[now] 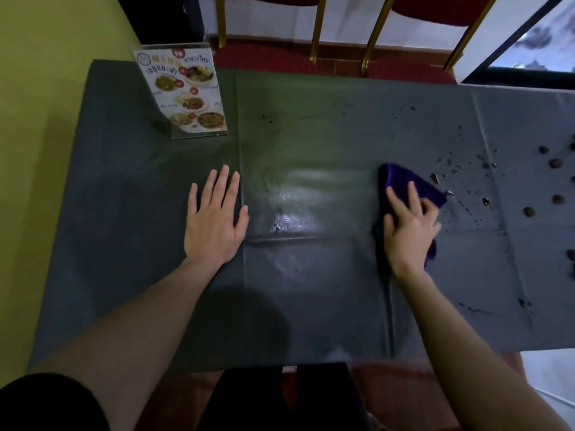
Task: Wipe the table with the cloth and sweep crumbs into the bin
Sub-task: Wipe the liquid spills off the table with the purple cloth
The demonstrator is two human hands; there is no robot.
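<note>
A dark grey cloth-covered table [311,290] fills the view. My right hand [409,227] presses down on a purple cloth [401,178] right of centre, fingers curled over it. Small crumbs and dark flecks [460,175] lie scattered just right of the cloth, and several larger round brown bits [555,163] sit near the right edge. Flat on the table left of centre rests my left hand [214,217], fingers spread, holding nothing. A wet sheen shows between the two hands. No bin is in view.
A clear acrylic menu stand [186,91] stands at the table's far left corner, by the yellow-green wall [37,88]. Gold chair legs [317,29] stand on red carpet beyond the far edge. My dark-clothed legs show below the near edge.
</note>
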